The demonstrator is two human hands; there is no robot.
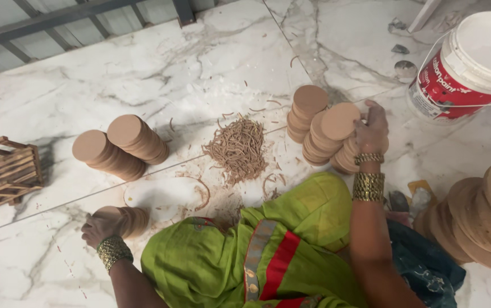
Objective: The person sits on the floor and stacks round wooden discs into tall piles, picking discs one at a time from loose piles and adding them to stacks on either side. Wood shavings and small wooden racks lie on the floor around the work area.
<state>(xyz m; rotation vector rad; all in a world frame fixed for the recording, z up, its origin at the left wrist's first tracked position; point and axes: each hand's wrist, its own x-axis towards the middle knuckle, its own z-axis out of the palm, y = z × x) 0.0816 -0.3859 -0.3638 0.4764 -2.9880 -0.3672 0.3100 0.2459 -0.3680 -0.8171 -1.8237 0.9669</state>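
Right hand [372,132] rests palm-down with fingers curled over the top of the nearest leaning stack of round brown discs [336,137]; it presses on the stack rather than enclosing it, and whether any single disc is pinched cannot be told. Left hand [102,226] is closed around a short stack of the same discs [132,219], held on edge against the marble floor [143,74], the fingers wrapping the near end so the discs stay together as a roll.

The discs by the right hand form 3 tilted columns packed side by side, a further column [308,111] touching them behind; the lean suggests each column props the next. The hand sits at their right edge, directly above the closest column, so the discs lie under and to the left of the palm.

2 more slanted stacks [121,147] lie well apart from both hands, near the middle left. Between the groups sits a heap of thin brown shavings [238,149]. A wooden lattice piece [3,171] lies at far left, a white paint bucket [473,63] stands at upper right, and larger discs [482,219] fan out at the right edge.
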